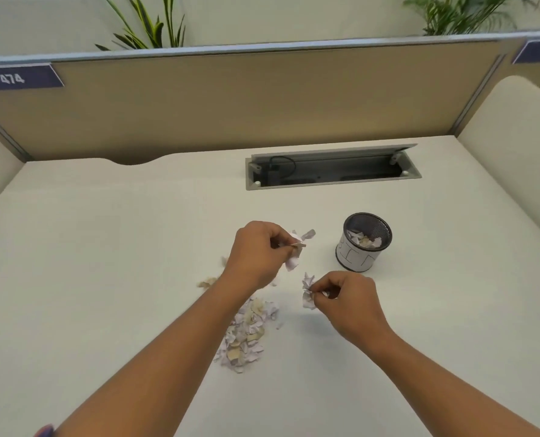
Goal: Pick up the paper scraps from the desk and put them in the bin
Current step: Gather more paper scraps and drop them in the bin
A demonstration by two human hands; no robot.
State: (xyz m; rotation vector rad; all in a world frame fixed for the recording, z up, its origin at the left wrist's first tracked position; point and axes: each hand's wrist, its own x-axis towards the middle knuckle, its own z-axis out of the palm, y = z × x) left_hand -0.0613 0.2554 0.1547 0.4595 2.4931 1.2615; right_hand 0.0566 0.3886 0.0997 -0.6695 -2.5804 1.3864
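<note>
Mid-task, at the carry stage. Gripping a clump of scraps [294, 247] in left hand [256, 250], fingers curled tight, raised off desk [104, 263]. Pinching a smaller clump [308, 293] between thumb and fingertips of right hand [347, 298]. Bin [356, 260] upright just right of both hands, paper already inside. Main pile [246, 335] on desk beside left forearm. Next, probably: carry both loads over bin rim, open fingers, return for pile

An office cubicle: a pale desk [104, 247] walled by a tan partition [230, 102] bearing a numbered tag [16, 77], with a recessed cable tray [331, 168] and plants [149, 26] behind.
</note>
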